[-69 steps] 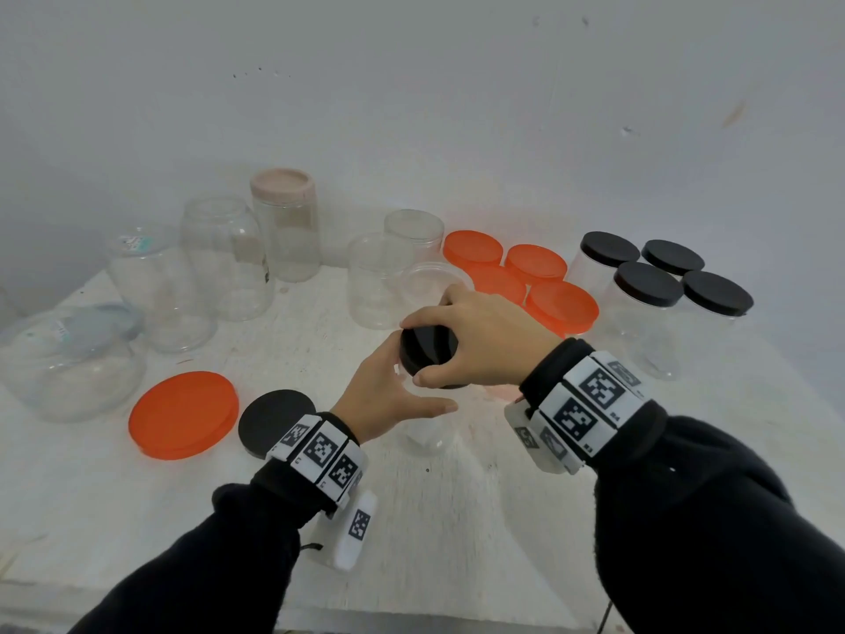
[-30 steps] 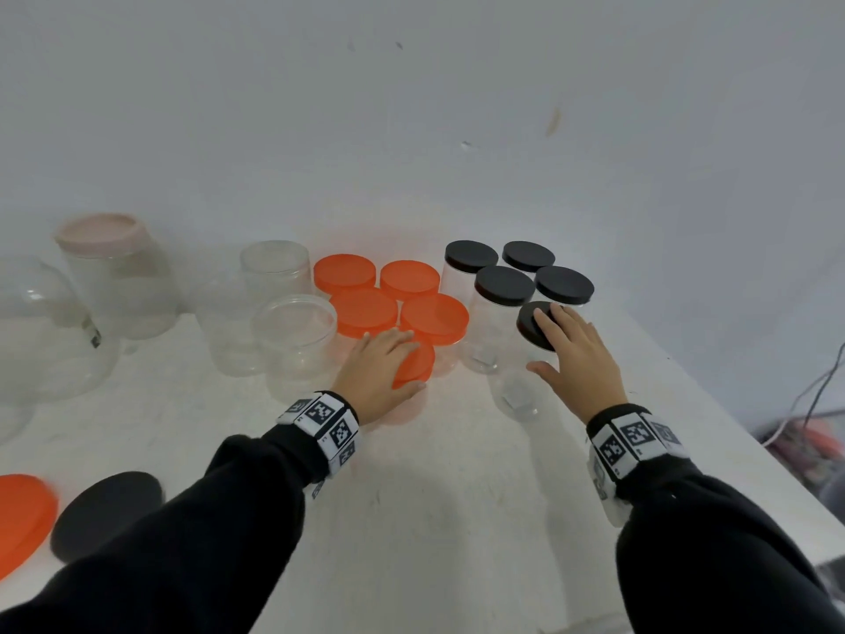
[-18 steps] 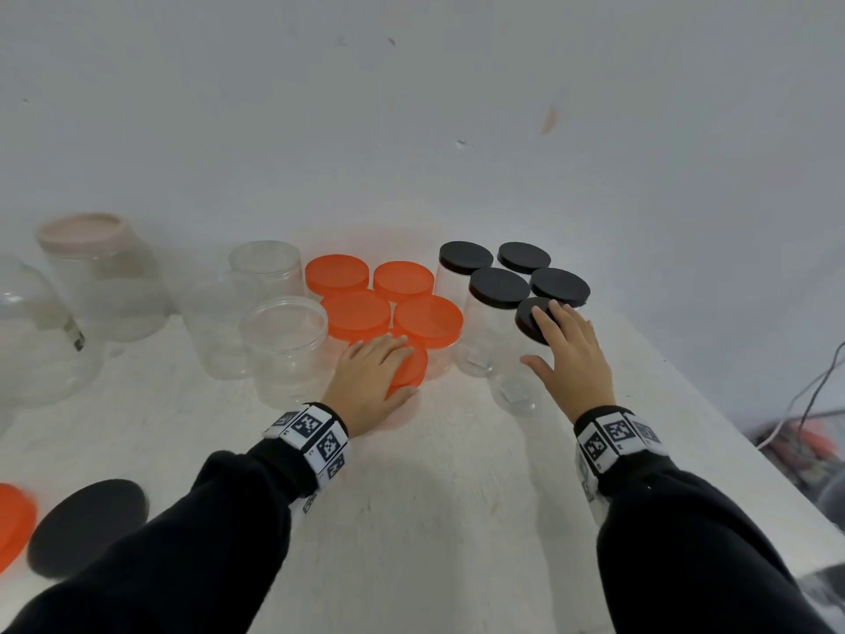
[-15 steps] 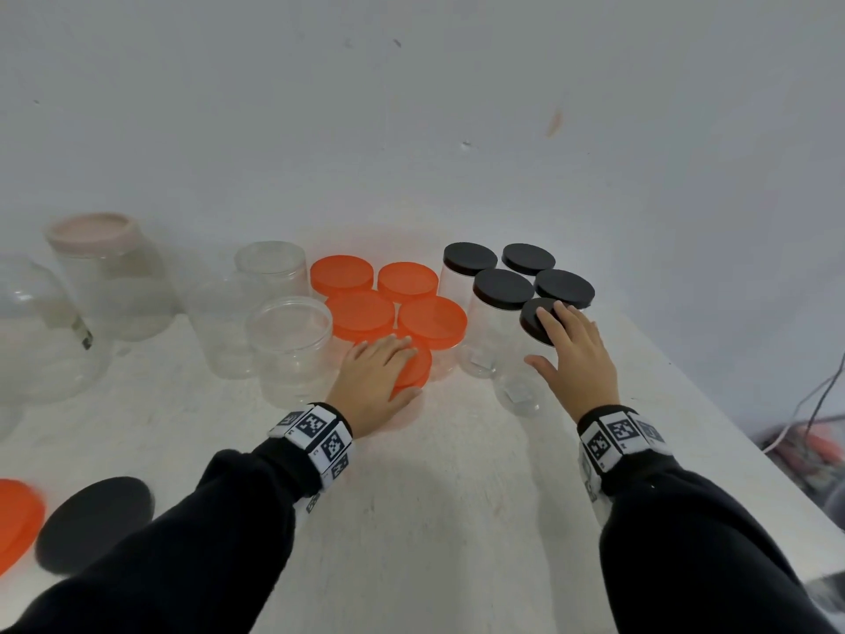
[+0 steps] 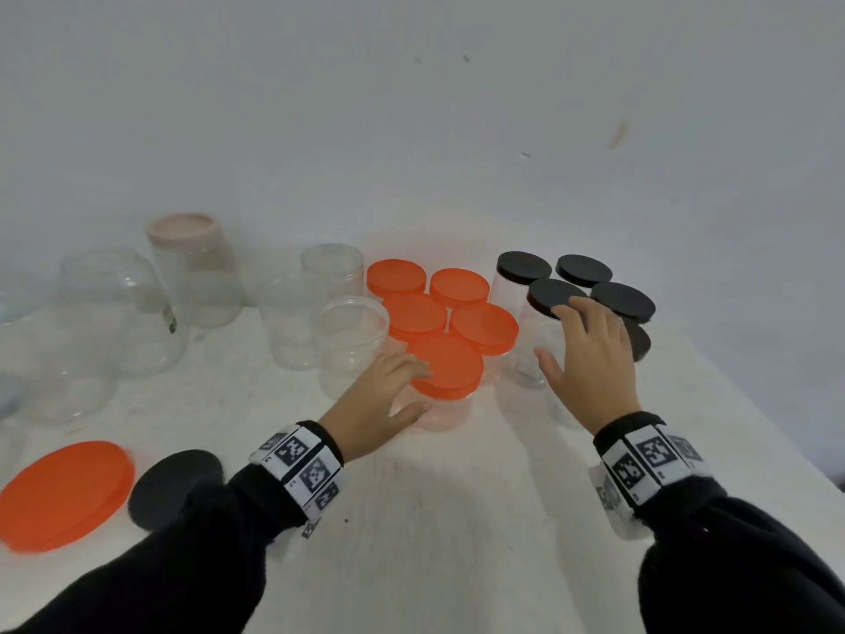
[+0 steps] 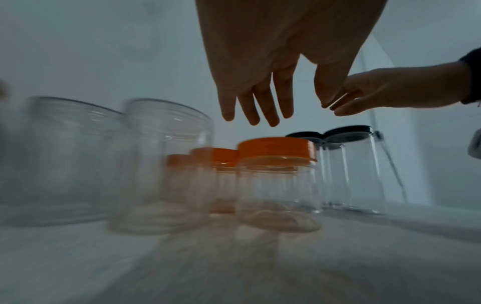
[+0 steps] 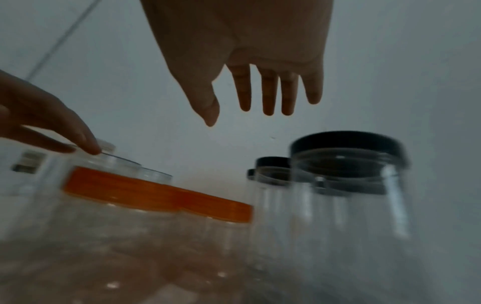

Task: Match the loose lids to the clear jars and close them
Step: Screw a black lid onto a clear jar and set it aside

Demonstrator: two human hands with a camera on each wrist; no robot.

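Several clear jars with orange lids [image 5: 447, 366] stand clustered mid-table, and several with black lids [image 5: 622, 300] stand to their right. My left hand [image 5: 411, 388] is open with straight fingers at the near-left side of the front orange-lidded jar [image 6: 277, 181]; in the left wrist view my left hand [image 6: 291, 111] hovers above the lid. My right hand [image 5: 560, 334] is open and spread over the black-lidded jars, partly hiding the front one [image 5: 640, 343]. In the right wrist view my right hand [image 7: 239, 117] hangs clear above a black lid [image 7: 346, 147], holding nothing.
Lidless clear jars [image 5: 350, 340] stand left of the orange group. Big clear jars [image 5: 119, 313] and a pink-lidded jar [image 5: 192, 267] stand further left. A large loose orange lid [image 5: 64, 491] and a loose black lid [image 5: 173, 487] lie near the front left. A wall rises behind.
Both hands have come off the lids they were resting on, the left off the front orange lid and the right off the front black lid. The head view has swung left.
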